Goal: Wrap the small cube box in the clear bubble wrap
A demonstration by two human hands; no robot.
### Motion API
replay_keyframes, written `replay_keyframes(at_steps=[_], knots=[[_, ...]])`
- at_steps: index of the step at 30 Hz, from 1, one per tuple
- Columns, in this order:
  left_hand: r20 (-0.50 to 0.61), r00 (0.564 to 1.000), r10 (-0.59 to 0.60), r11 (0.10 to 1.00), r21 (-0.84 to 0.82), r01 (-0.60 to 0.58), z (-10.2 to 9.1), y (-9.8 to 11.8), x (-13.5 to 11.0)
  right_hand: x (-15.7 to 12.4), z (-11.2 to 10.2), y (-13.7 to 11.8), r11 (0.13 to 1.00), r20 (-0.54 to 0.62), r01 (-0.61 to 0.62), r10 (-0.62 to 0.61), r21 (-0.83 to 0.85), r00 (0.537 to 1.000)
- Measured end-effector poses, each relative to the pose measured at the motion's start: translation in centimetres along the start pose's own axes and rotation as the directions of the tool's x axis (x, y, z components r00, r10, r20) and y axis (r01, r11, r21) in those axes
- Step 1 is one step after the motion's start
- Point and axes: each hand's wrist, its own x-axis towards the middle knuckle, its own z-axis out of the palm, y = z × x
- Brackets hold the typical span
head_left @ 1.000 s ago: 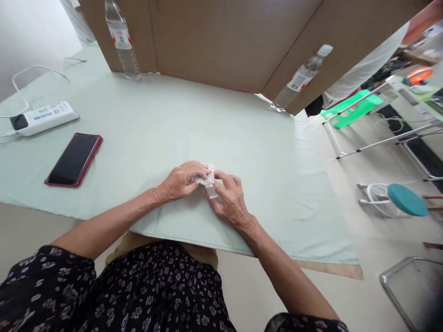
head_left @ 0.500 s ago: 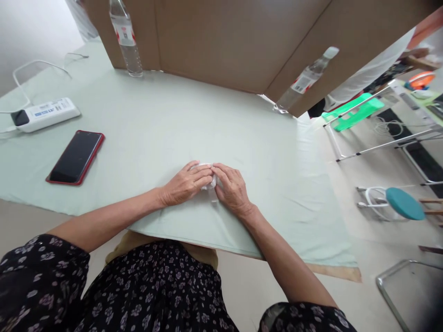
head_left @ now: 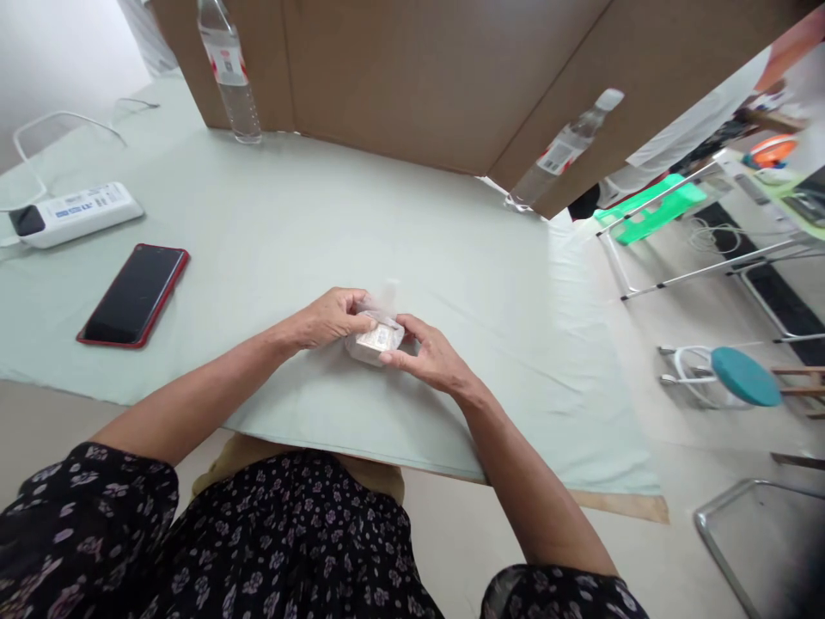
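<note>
Between my two hands, near the front of the cloth-covered table, is a small box wrapped in clear plastic (head_left: 372,344). A printed label shows on its face, too small to read. My left hand (head_left: 336,316) pinches the wrap at the box's upper left, thumb on top. My right hand (head_left: 429,351) grips the right side, with the thumb on the near edge and the fingers curled behind. A loose flap of the plastic sticks up, blurred, at the far side of the box.
A phone in a red case (head_left: 134,295) and a white power strip (head_left: 77,213) with a cable lie on the left. Two water bottles (head_left: 240,112) (head_left: 559,159) stand before a cardboard screen (head_left: 412,77) at the back. Beyond the right edge are a teal stool (head_left: 744,376) and a metal-framed table.
Both hands lay over the package before; now they have lifted and turned it, so its labelled face shows. The plastic flap has swung from the near side to the far side.
</note>
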Motion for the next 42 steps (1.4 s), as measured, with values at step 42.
replay_keyframes(at_steps=[42], knots=[[0.148,0.989,0.022,0.953,-0.301,0.024,-0.4,-1.5,0.4,-1.2,1.1,1.4,0.989,-0.283,0.126,-0.144,-0.081,0.948]])
